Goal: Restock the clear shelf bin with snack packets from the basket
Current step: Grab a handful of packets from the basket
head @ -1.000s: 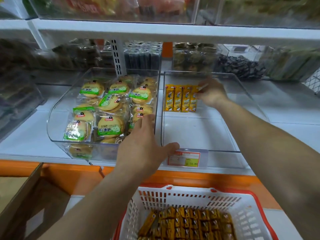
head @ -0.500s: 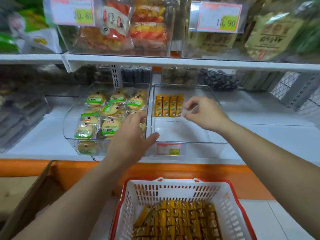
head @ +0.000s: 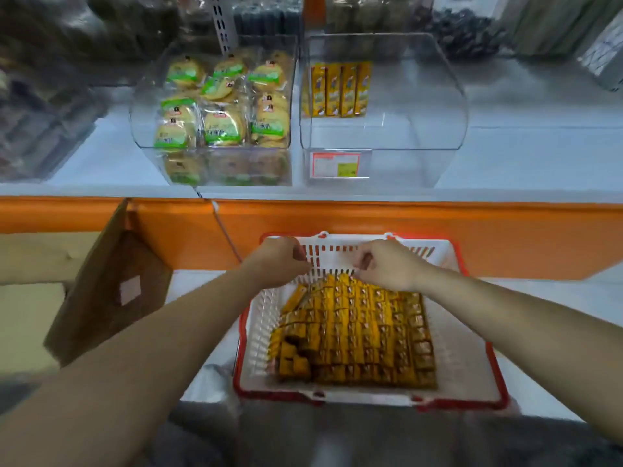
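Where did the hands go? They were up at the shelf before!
Both came down from the clear plastic shelf bin to the white, red-rimmed basket of yellow packets. The left hand lifted off the bin's front edge; the right hand left the four yellow packets standing inside. Those four stayed put. Neither hand clearly grips anything yet.

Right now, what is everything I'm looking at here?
clear shelf bin: one, transparent, on the shelf, right
bin packets: four, yellow, upright at its back left
price label: one, red-yellow, on its front
biscuit bin: one, transparent, left neighbour, full of green-yellow packs
basket: one, white, red rim, below the shelf
basket packets: many, yellow-orange, in rows inside
cardboard box: one, brown, left of basket
left hand: one, bare, fingers curled over basket's far end
right hand: one, bare, curled beside it
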